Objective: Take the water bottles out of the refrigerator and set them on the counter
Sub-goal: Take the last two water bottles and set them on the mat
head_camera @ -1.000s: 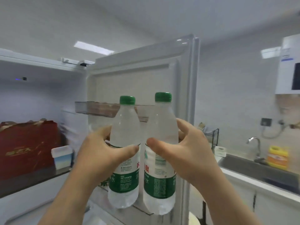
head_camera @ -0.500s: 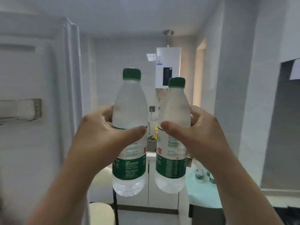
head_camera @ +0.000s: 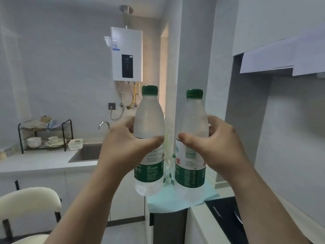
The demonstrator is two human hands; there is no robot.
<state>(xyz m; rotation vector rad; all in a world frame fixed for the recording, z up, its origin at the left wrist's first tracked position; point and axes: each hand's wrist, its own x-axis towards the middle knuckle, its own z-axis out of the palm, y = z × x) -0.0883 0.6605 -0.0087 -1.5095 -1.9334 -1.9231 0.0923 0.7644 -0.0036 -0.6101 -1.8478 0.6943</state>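
Grey-walled kitchen: white water heater (head_camera: 127, 53) above sink (head_camera: 87, 153), dish rack (head_camera: 44, 134) left.

Left bottle (head_camera: 149, 138) green label: white "水"; right bottle (head_camera: 191, 143) label: red "泉", white "水"; small print illegible

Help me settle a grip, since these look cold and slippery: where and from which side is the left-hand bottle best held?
Around the mid-body, coming from its outer side. The left bottle is upright, and the left hand wraps it just above the green label, below the taper toward the cap. That is probably the steadiest band, and it leaves the base free for setting down.
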